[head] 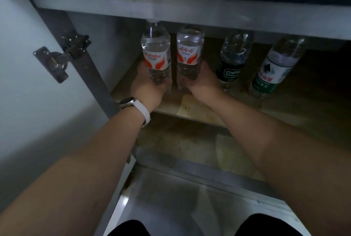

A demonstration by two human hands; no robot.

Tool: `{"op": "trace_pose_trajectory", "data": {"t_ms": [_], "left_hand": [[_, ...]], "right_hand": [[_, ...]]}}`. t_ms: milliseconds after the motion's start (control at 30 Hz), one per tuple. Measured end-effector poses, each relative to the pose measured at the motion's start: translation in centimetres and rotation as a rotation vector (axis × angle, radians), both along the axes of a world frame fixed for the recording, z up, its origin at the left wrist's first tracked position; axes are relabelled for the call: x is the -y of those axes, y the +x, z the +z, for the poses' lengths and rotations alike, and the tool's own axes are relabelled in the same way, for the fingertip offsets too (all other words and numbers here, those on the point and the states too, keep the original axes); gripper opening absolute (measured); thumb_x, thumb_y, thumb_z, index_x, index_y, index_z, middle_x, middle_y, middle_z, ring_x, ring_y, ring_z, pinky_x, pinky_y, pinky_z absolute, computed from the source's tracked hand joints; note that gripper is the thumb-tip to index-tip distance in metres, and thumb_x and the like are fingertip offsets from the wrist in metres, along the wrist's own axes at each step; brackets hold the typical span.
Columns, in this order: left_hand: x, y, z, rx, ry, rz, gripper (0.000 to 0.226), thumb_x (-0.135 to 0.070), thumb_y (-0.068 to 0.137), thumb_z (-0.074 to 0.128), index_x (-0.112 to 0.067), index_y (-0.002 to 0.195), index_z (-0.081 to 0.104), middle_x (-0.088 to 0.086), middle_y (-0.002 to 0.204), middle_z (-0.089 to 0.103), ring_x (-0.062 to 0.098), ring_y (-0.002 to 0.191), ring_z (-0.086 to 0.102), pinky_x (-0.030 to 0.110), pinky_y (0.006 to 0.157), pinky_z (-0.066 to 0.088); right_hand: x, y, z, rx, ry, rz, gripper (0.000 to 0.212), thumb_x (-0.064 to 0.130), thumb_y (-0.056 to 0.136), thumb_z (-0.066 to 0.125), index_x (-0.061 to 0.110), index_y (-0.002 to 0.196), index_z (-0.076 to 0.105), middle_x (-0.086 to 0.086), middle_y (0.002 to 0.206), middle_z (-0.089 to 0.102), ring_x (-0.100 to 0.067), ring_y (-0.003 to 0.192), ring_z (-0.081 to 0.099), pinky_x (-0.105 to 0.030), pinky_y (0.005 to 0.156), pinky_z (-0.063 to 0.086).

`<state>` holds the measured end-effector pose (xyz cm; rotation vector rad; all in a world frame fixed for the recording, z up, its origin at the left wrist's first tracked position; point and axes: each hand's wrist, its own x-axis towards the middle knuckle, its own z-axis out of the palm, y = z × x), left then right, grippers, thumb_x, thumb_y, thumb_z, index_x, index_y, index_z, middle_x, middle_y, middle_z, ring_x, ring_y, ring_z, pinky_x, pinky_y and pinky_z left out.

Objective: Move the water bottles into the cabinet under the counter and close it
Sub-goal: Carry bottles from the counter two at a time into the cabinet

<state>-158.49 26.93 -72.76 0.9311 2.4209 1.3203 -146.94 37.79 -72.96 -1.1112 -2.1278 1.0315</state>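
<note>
Both my arms reach into the open cabinet under the counter. My left hand (147, 88), a white watch on its wrist, grips the base of a clear water bottle with a red-and-white label (155, 53). My right hand (202, 82) grips the base of a second red-labelled bottle (189, 55) right beside it. Both bottles stand upright on the cabinet shelf (199, 110), near its left end. Two more bottles stand to the right: one with a dark green label (232, 59) and one with a light green label (273, 70).
The cabinet door (28, 64) hangs open at the left, its metal hinge (62, 57) showing. The counter's front rail (171, 11) runs above the bottle tops. A lower compartment (190, 146) lies beneath the shelf. My knees show at the bottom edge.
</note>
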Motion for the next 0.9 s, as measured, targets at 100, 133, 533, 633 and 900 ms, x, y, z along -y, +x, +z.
{"op": "trace_pose_trajectory", "data": {"t_ms": [100,133,533,633,900], "left_hand": [[1.8,0.2,-0.3,0.005,0.02,-0.04,0.086,-0.042,0.08,0.08,-0.022,0.148,0.033,-0.004,0.134,0.061,0.021,0.119,0.06,0.031,0.09,0.043],[2.7,0.5,-0.3,0.011,0.047,-0.056,0.088,-0.042,0.081,0.079,-0.023,0.151,0.029,-0.006,0.138,0.059,0.016,0.12,0.058,0.029,0.092,0.042],[11.0,6.0,0.6,-0.646,-0.165,-0.421,0.05,-0.039,0.089,0.059,-0.016,0.133,0.058,0.01,0.136,0.059,0.033,0.122,0.056,0.051,0.097,0.048],[13.3,7.8,3.2,-0.687,-0.234,-0.449,0.047,-0.038,0.087,0.06,-0.014,0.128,0.063,0.01,0.134,0.061,0.032,0.118,0.054,0.045,0.095,0.045],[20.0,11.0,14.5,-0.662,-0.339,-0.584,0.042,-0.033,0.087,0.054,-0.013,0.122,0.067,0.012,0.131,0.064,0.036,0.117,0.059,0.047,0.101,0.041]], "right_hand": [[0.8,1.0,0.9,-0.009,-0.035,0.041,0.068,0.049,0.078,0.076,0.033,0.137,0.045,0.013,0.128,0.06,-0.007,0.113,0.059,-0.026,0.085,0.048],[1.3,1.6,1.2,-0.013,-0.044,0.051,0.068,0.049,0.08,0.075,0.034,0.138,0.044,0.017,0.128,0.059,-0.002,0.11,0.056,-0.021,0.082,0.046],[7.0,11.8,3.2,0.413,0.38,0.312,0.048,0.041,0.098,0.054,0.019,0.141,0.051,-0.003,0.139,0.054,-0.022,0.123,0.051,-0.03,0.096,0.042],[9.2,13.8,5.0,0.476,0.41,0.358,0.045,0.041,0.094,0.053,0.011,0.126,0.062,-0.012,0.122,0.064,-0.035,0.109,0.059,-0.04,0.088,0.051],[16.6,19.5,17.4,0.797,0.36,0.442,0.051,0.048,0.086,0.039,0.014,0.108,0.071,-0.008,0.11,0.069,-0.032,0.097,0.066,-0.04,0.073,0.055]]}}
